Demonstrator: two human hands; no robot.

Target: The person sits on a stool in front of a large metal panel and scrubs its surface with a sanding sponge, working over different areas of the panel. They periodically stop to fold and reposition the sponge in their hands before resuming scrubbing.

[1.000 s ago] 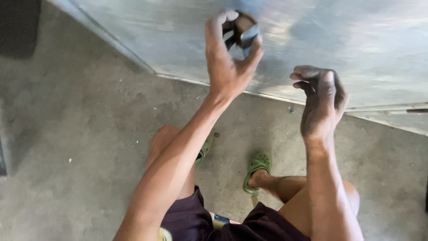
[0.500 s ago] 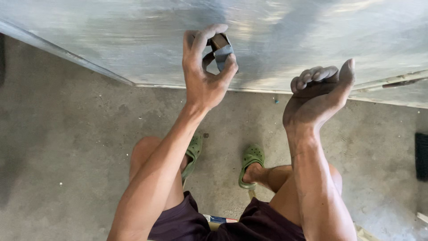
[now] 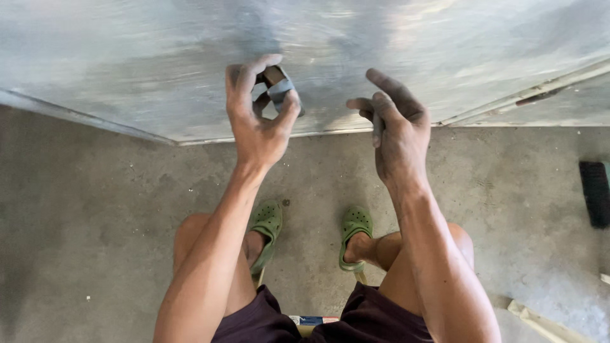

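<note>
closest to the camera, at the bottom edge, dark maroon shorts cover the lap of a seated person, and a strip of a low seat shows between the thighs, though what kind of seat it is cannot be told. both bare forearms rise from there toward the work, which suggests the low seated position is what brings the hands level with the sheet.

just beyond the knees, two green perforated rubber clogs rest flat on the grey concrete floor, set apart, probably to brace the body. off to the right lies a dark rectangular block, and a pale strip sits near the lower right corner, both well apart from the hands.

farther up, the left hand is clenched around a small folded grey abrasive pad, thumb on one side and curled fingers on the other, so the pad is pinched and bent between them, held up just before the metal. the right hand is loosely curled with the index finger extended; a thin dark edge shows inside it, but whether it truly holds something cannot be told. both palms look sooty.

farthest away, a large dull silver sheet-metal panel fills the top, its lower edge running just above the floor.
</note>
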